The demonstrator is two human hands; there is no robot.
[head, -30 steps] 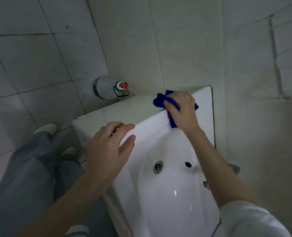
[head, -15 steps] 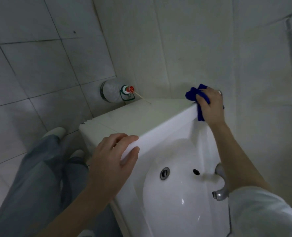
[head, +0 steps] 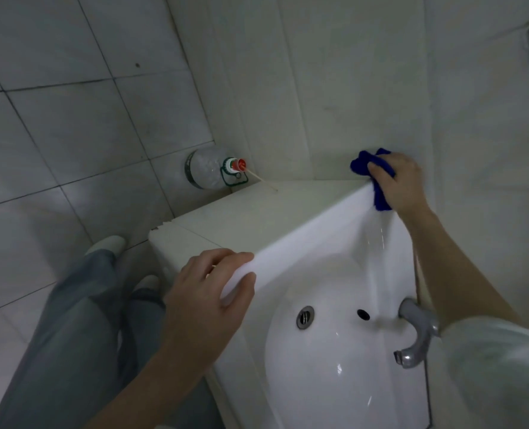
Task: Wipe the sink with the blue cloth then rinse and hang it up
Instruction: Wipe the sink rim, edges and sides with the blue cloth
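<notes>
Seen from the head, the right hand (head: 402, 184) clutches the bunched blue cloth (head: 362, 164), pressing it on the far corner of the sink (head: 303, 239) rim by the wall. The left hand (head: 207, 292) clasps the near rim, fingers apparently curled over its edge. A tap (head: 418, 332) overhangs the basin.

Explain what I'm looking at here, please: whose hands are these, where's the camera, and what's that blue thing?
No machine here: these are a person's two bare hands, filmed by a camera worn on their head, looking down. That is why the arms reach in from the bottom edge. The white sink fills the lower right, with its grey tap and drain. The right hand grips a blue cloth and presses it on the sink's far corner, by the tiled wall. The left hand holds the sink's near rim, fingers curled over the edge. On the floor beyond sits a clear bottle with a red cap.
</notes>
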